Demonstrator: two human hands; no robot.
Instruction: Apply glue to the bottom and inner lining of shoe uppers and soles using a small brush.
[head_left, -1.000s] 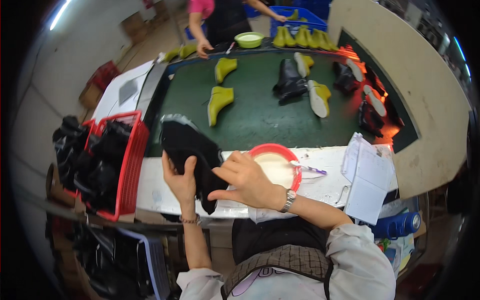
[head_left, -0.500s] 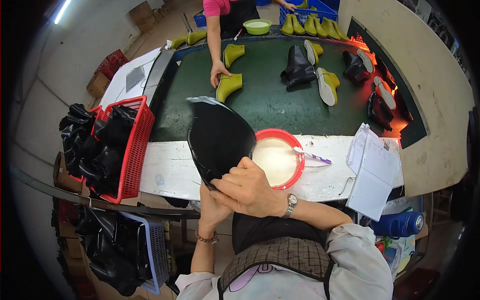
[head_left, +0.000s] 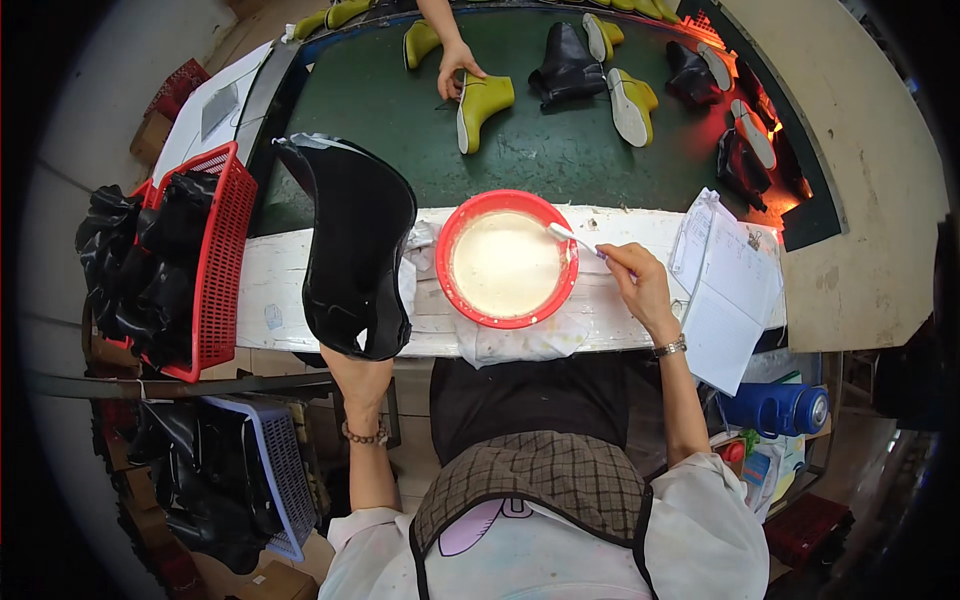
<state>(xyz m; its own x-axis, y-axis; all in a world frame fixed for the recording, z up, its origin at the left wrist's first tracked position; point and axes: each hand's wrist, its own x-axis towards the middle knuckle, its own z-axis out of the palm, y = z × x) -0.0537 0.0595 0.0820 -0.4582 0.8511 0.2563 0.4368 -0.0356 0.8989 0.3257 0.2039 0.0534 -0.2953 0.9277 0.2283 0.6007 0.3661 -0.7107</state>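
Observation:
My left hand (head_left: 358, 380) holds up a black boot upper (head_left: 355, 235), its wide opening facing up and the fingers hidden behind it. The upper hangs over the white bench, left of the bowl. My right hand (head_left: 640, 285) pinches the handle of a toothbrush (head_left: 575, 238) with a white head and a bit of purple on the handle. The brush's head lies over the right rim of a red bowl (head_left: 447, 278) of cream-coloured paste. Under the bowl's near side is a whitish cloth (head_left: 520, 343).
Across the green belt (head_left: 400, 120), a co-worker's hand (head_left: 458, 68) grips a yellow-green boot (head_left: 485, 105). Black and yellow-green boots lie farther right, near a glowing red heater. Red baskets (head_left: 222, 265) of black uppers stand left; an open notebook (head_left: 730, 300) lies right, above a blue bottle (head_left: 775, 408).
My right hand has let go of the upper and taken the toothbrush at the bowl. My left hand has moved left with the upper. The co-worker's boot now has its sole turned left.

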